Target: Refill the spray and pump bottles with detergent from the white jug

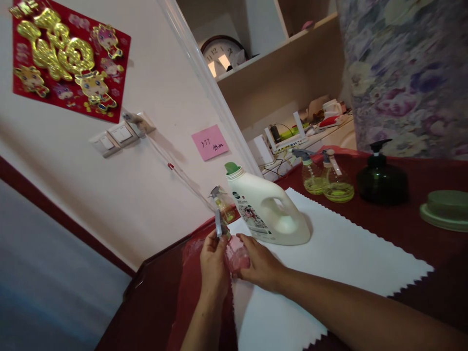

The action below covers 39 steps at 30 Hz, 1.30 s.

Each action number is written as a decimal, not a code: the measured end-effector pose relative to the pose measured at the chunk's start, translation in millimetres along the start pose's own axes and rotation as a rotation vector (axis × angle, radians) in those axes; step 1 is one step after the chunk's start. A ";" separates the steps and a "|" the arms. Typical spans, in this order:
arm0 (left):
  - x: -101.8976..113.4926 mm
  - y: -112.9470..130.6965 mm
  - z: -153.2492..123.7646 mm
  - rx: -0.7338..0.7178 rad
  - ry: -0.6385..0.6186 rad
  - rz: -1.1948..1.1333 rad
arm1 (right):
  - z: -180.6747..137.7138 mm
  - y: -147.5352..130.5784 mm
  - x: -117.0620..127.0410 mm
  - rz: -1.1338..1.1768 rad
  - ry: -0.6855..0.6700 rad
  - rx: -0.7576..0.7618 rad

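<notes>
Both hands [237,261] grip a pink spray bottle [237,256] — beside a white jug [268,209].

We see a dark red table [420,229] bearing a white cloth [340,253] with zigzag edges. On the cloth stands a white detergent jug [266,209] with a green cap. Off the cloth, on the bare red top, stand two yellow-green spray bottles [327,178], a dark green pump bottle [381,179] and a pale green lidded dish [446,209].

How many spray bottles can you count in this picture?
4: a pink one between both hands, one left of the white jug, two beside the dark green pump bottle. Others may be hidden.
</notes>
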<state>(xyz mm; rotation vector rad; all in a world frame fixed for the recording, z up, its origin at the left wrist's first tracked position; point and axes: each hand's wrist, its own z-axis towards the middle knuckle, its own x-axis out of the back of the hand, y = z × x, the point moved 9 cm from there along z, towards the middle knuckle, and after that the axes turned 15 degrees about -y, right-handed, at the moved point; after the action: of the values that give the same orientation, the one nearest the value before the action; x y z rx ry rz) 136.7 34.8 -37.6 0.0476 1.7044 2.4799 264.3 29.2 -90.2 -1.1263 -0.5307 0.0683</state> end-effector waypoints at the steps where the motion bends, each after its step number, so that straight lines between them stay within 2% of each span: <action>1: 0.3 -0.2 -0.2 0.001 0.005 0.004 | -0.2 -0.3 0.3 0.000 0.000 -0.002; 17: 3.3 -9.3 -6.3 -0.068 0.081 0.030 | -2.4 3.0 -2.8 -0.030 0.027 0.045; 21: 0.5 -8.4 -5.2 -0.068 0.054 0.025 | -11.4 -15.4 5.5 -0.113 0.110 0.171; 25: -5.1 -7.2 -4.2 -0.098 0.014 -0.015 | -12.1 -52.5 31.3 -0.250 0.199 0.313; 30: -7.8 -11.8 -4.2 -0.139 0.007 -0.093 | 21.5 -90.6 44.5 -0.452 0.041 0.442; 34: -6.2 -16.9 -6.5 -0.152 0.032 -0.130 | 39.9 -96.8 44.5 -0.542 -0.058 0.513; 39: -11.7 -13.9 -10.8 -0.175 0.013 -0.155 | 36.4 -100.7 41.7 -0.577 -0.067 0.572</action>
<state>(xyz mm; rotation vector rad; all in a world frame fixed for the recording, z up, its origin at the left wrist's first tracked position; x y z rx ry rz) 148.5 28.2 -53.9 -0.1135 1.4293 2.5066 263.7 28.4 24.7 -0.3896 -0.8170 -0.2322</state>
